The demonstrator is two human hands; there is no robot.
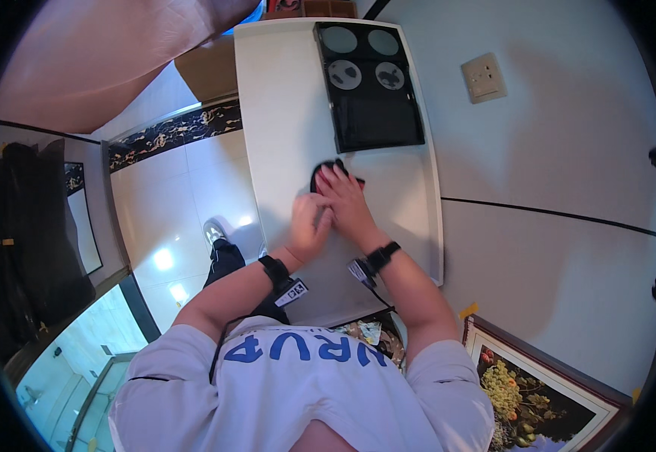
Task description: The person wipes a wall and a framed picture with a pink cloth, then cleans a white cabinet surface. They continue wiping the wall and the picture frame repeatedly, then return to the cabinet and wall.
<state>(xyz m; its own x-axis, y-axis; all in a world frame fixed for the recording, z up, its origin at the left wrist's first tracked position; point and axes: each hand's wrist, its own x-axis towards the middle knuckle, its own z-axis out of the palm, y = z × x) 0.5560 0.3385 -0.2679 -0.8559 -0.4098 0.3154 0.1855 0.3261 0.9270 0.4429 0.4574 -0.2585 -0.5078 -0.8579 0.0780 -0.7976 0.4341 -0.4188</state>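
A small black and red item (315, 179), perhaps of fabric, lies on the white tabletop (283, 130); much of it is hidden under my fingers. My right hand (346, 204) covers it from above, with fingers laid over its red part. Close against that hand is my left hand (309, 221), fingers curled at the item's near edge; whether they pinch anything is hidden. Beyond both hands sits a black rectangular tray (379, 121) with round discs in its far part: two plain grey-green ones (339, 39) and two with dark patches (344, 74).
A raised rim (434, 186) edges the table along the wall, which carries a socket plate (484, 78). A framed fruit picture (531, 390) stands low at right. Black straps with small devices (291, 291) circle both wrists; a cable hangs from the right one. Dark bags (34, 243) hang left.
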